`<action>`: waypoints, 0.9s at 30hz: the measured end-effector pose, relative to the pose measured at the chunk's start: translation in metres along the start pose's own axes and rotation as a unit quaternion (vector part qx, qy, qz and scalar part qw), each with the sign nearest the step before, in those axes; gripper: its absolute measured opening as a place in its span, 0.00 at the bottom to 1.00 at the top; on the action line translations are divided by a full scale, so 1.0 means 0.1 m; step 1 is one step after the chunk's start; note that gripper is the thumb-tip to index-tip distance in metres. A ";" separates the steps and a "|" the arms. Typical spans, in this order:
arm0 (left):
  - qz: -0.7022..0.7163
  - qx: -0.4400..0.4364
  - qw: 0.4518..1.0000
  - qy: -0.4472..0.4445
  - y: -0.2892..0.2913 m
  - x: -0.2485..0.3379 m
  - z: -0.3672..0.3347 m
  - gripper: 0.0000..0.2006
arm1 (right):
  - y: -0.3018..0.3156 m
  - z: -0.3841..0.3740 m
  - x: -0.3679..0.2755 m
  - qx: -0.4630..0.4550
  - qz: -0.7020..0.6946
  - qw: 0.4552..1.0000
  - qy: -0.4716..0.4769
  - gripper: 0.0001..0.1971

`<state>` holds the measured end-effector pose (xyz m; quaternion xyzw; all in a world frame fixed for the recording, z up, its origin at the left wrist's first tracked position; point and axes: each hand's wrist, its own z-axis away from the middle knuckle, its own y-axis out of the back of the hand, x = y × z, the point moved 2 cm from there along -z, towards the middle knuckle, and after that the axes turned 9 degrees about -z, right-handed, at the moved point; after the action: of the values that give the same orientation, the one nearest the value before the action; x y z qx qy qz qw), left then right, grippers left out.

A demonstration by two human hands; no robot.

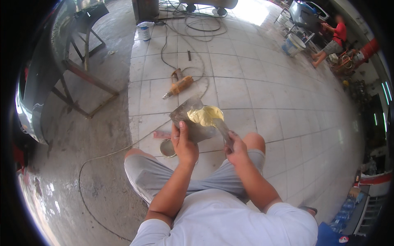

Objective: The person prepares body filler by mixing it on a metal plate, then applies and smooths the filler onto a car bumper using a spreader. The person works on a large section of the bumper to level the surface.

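Observation:
My left hand [184, 143] grips the left edge of a flat dark metal plate [182, 111], its thumb lying on top. A thick mound of pale yellow putty [202, 115] covers the plate's far right part. In my right hand [237, 148] is a putty knife [223, 130], its blade reaching up to the putty. Below the plate, an open round tin [167, 148] stands on the tiles by my left knee, partly hidden by my left hand. A reddish flat piece [161, 134] lies beside the tin.
An orange heat gun [179, 86] lies on the tiles ahead, its cord running away. Cables [205, 26] coil farther off near a white bucket [143, 32]. Metal stands [88, 67] hold car panels at left. At far right, a person in red [338, 33] sits near a large bucket [293, 44].

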<state>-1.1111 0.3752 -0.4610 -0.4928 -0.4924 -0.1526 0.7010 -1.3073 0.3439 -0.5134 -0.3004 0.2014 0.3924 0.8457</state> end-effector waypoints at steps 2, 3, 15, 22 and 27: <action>-0.013 0.014 1.000 0.002 0.07 0.02 -0.01 0.17 | -0.07 0.13 -0.20 -0.017 -0.014 0.996 0.090 0.13; 0.007 0.007 1.000 0.019 0.12 0.01 -0.03 0.18 | -0.09 0.14 -0.27 -0.050 -0.033 0.990 0.125 0.14; -0.043 0.039 0.992 0.114 0.63 0.11 -0.10 0.15 | -0.18 0.47 -0.61 -0.250 0.005 0.968 -0.031 0.24; -0.019 0.001 0.993 0.120 0.62 0.26 0.04 0.18 | -0.21 0.48 -0.57 -0.323 0.010 0.944 0.061 0.25; -0.009 0.034 0.997 0.063 0.43 0.12 0.19 0.13 | -0.45 0.86 -0.29 -0.454 0.231 0.790 0.341 0.16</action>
<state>-1.0853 0.4144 -0.4738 -0.4538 -0.4562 -0.1732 0.7456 -1.2806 0.3630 -0.4173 -0.7089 0.3389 0.4941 0.3721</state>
